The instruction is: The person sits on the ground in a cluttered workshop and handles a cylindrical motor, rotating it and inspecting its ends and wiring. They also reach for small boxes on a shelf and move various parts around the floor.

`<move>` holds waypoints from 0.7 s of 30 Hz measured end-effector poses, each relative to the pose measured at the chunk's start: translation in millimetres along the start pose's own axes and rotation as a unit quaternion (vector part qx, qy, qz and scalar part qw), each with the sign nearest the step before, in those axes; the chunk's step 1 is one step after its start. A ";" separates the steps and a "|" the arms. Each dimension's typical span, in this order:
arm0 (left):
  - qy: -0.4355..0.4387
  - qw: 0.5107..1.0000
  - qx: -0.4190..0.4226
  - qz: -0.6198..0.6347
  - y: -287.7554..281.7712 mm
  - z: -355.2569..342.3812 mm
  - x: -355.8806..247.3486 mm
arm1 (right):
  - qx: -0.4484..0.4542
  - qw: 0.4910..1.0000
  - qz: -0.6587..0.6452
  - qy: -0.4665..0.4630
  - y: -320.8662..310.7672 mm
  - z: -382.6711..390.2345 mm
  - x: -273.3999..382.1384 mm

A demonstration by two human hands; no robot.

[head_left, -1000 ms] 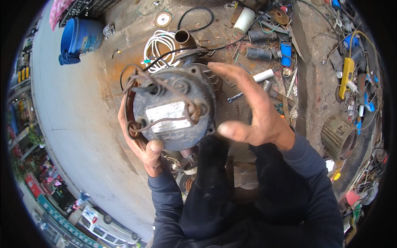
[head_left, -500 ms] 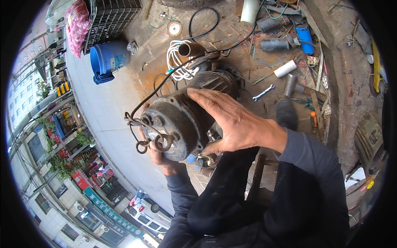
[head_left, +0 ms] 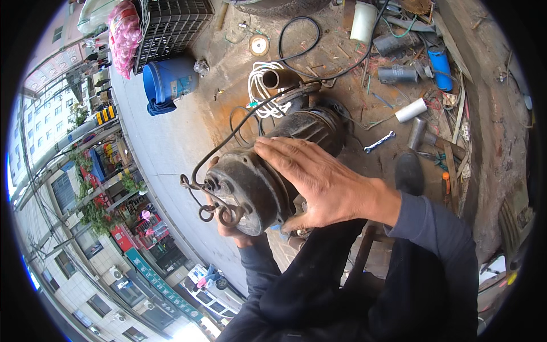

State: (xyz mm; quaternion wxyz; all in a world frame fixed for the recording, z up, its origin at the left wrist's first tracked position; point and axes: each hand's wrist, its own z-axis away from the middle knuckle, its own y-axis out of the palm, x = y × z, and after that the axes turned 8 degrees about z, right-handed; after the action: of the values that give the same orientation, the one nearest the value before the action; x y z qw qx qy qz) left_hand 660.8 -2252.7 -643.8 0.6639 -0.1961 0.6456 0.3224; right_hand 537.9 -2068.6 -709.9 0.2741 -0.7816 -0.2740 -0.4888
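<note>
A dark, dirty submersible pump (head_left: 310, 128) lies in front of me, its round end cover (head_left: 233, 185) toward my lap. From above and the right, my right hand (head_left: 330, 185) grips the cover, fingers spread over the top and thumb at the lower rim. My left hand (head_left: 229, 229) holds the cover's left and lower side; most of its fingers are hidden behind the metal. A black cable (head_left: 219, 142) and metal lifting rings (head_left: 231, 215) are at the cover's face. At the far end, a short pipe outlet (head_left: 279, 80) sticks up.
A coiled white cord (head_left: 259, 85) lies beyond the pump. To the right are a wrench (head_left: 379, 142), a hammer (head_left: 419, 132), a white roll (head_left: 411, 110) and a blue cylinder (head_left: 440, 68). Left stand a blue bucket (head_left: 171, 82) and a black crate (head_left: 171, 34). My boot (head_left: 408, 174) is beside the wrench.
The whole view has shifted, so the scene appears farther right and slightly lower. Both hands keep their hold on the pump's cover, whose face shows at a steeper slant.
</note>
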 end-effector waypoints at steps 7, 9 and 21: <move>-0.005 0.999 0.014 -0.032 13.1 -5.6 -3.1 | 0.030 0.999 -0.021 0.010 -2.0 -1.6 -0.7; -0.001 0.999 0.003 -0.037 13.8 -5.9 -1.8 | 0.029 0.999 -0.022 0.012 -2.9 -1.7 -0.3; -0.018 0.998 -0.044 -0.045 12.7 -6.2 -1.5 | 0.045 0.999 -0.012 -0.015 -3.3 -13.6 3.0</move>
State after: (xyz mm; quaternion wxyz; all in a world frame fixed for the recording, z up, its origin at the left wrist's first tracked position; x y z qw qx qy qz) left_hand 647.6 -2248.1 -640.9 0.6803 -0.2475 0.6091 0.3239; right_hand 528.3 -2075.3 -701.6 0.2984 -0.7723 -0.3092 -0.4679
